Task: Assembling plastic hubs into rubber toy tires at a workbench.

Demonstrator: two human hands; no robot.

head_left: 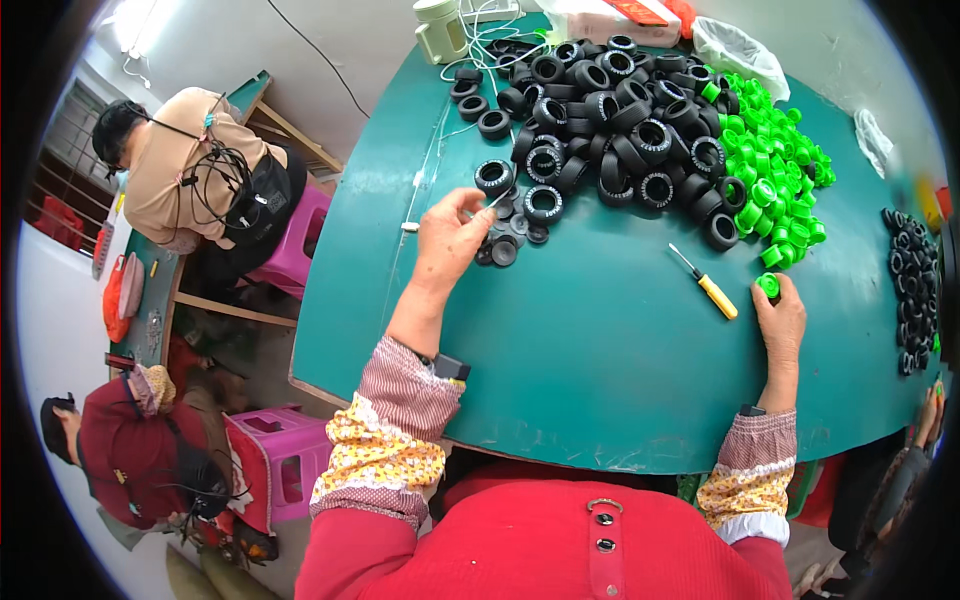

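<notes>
My right hand [781, 318] pinches a small green plastic wheel hub [768, 285] at the near edge of the green heap. Farther left, my left hand [450, 240] reaches over the table with thumb and forefinger together; a thin edge shows at the fingertips, too small to name. Just beyond those fingers lie several flat black discs [504, 252] and a black toy tyre [543, 204]. Between my hands a screwdriver [717, 296] with a yellow handle rests on the table, its tip pointing away to the left.
A large pile of black tyres [620, 110] covers the far middle of the green table [580, 370], beside a heap of green hubs [775, 190]. More tyres [910, 290] lie at far right. A pale mug [440, 32] and white cable stand behind. Two people sit left.
</notes>
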